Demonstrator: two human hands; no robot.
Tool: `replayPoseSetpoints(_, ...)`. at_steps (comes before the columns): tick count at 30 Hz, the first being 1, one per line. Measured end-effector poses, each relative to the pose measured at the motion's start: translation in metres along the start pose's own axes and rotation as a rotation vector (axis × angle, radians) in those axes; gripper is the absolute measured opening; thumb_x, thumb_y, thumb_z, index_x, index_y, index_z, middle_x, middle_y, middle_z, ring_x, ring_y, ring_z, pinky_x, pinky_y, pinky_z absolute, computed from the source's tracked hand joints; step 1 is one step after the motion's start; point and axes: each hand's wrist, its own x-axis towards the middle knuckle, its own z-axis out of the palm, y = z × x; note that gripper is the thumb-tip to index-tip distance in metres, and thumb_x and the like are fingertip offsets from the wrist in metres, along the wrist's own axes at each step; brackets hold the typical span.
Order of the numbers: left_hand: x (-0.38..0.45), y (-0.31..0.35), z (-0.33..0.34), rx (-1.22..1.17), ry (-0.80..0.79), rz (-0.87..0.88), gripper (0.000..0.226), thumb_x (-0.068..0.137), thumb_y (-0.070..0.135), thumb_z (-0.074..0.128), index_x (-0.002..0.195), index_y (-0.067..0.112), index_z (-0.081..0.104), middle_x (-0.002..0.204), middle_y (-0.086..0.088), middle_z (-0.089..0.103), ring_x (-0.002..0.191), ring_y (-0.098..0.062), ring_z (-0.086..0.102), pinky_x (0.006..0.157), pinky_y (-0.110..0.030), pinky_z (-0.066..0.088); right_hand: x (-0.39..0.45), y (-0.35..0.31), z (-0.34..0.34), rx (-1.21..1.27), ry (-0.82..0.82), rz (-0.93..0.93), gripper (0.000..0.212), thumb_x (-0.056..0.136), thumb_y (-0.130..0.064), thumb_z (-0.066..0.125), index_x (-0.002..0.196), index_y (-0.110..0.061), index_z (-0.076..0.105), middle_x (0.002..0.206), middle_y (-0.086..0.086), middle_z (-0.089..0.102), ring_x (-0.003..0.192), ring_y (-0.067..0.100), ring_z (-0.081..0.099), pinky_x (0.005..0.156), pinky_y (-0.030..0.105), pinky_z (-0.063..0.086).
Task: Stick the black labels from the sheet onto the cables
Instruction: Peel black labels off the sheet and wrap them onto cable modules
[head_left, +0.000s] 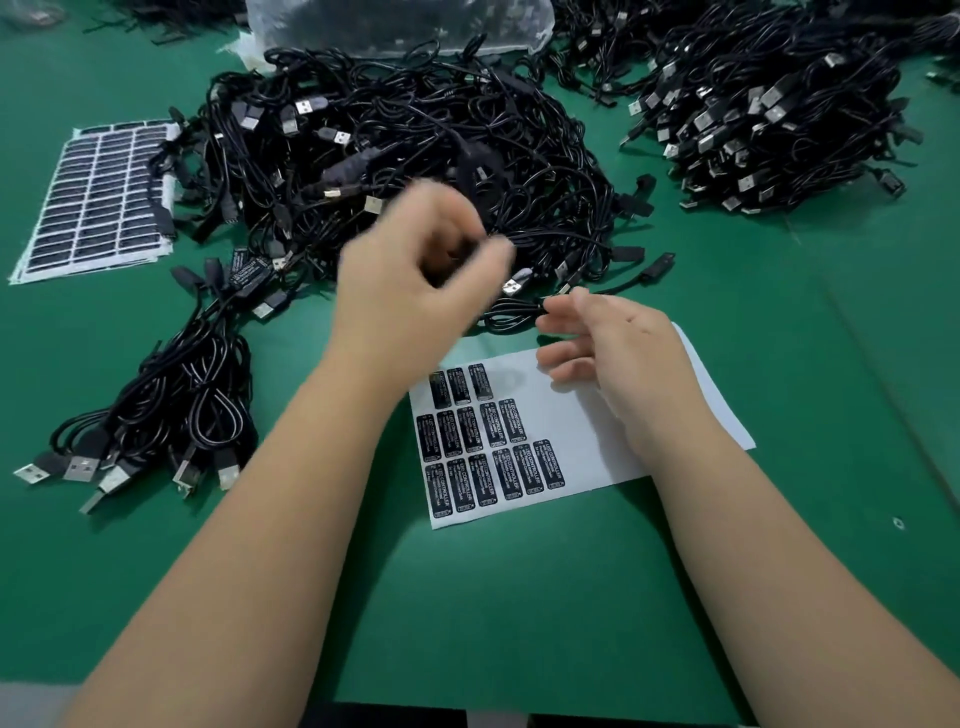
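At 12 o'clock of the sheet (566, 431), your left hand (415, 270) blurs, grip unreadable; right hand (613, 348) loose-fingered, steadying a cable (511, 312) for labelling.

Partly emptied label sheet (571, 431) lies flat before heaped black cables (415, 156).

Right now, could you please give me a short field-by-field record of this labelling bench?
surface: green mat
label sheet in use: white sheet in front of the person, black labels left only on its left part
spare label sheets: full stack at far left
cables: big tangled pile in the middle, second pile at far right, smaller bunch at near left
left hand: raised over the big pile, fingers curled, blurred; hold unclear
right hand: over the sheet's top edge, fingers relaxed, beside a cable
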Motion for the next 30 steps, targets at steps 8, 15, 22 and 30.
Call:
replayPoseSetpoints(8, -0.005, -0.005, 0.012, 0.517, -0.654, 0.186, 0.035, 0.074, 0.034, 0.063, 0.056, 0.024, 0.034, 0.067, 0.007, 0.045, 0.068, -0.015, 0.045, 0.063, -0.026, 0.039, -0.004, 0.000, -0.002, -0.200, -0.067, -0.137, 0.012, 0.089, -0.024, 0.065, 0.087, -0.035, 0.068, 0.082, -0.007, 0.072, 0.071, 0.009, 0.064, 0.065, 0.024, 0.052)
replayPoseSetpoints(15, 0.007, -0.003, 0.021, -0.397, -0.216, -0.671, 0.017, 0.097, 0.037, 0.050, 0.095, 0.021, 0.055, 0.089, -0.003, 0.073, 0.071, -0.018, 0.066, 0.060, -0.030, 0.057, -0.009, -0.006, -0.006, -0.110, -0.132, -0.130, 0.018, 0.084, -0.011, 0.069, 0.079, -0.028, 0.074, 0.068, -0.012, 0.069, 0.060, 0.000, 0.058, 0.056, 0.016, 0.048)
replayPoseSetpoints(22, 0.012, -0.017, 0.001, -0.629, -0.076, -0.747, 0.034, 0.101, 0.041, 0.042, 0.098, 0.020, 0.069, 0.048, 0.009, 0.047, 0.040, -0.006, 0.038, 0.042, -0.018, 0.033, -0.017, -0.010, -0.006, -0.162, -0.339, -0.039, 0.033, 0.088, -0.004, 0.057, 0.084, -0.031, 0.076, 0.085, -0.004, 0.072, 0.082, 0.005, 0.069, 0.070, 0.019, 0.056)
replayPoseSetpoints(30, 0.004, -0.012, -0.007, 0.488, -0.536, -0.189, 0.043, 0.100, 0.046, 0.037, 0.101, 0.015, 0.068, 0.073, 0.001, 0.065, 0.071, -0.014, 0.060, 0.070, -0.038, 0.050, -0.013, -0.003, -0.009, -1.121, -0.168, -0.339, 0.052, 0.083, -0.054, 0.061, 0.130, -0.032, 0.055, 0.132, -0.013, 0.051, 0.117, 0.015, 0.032, 0.095, 0.029, 0.027)
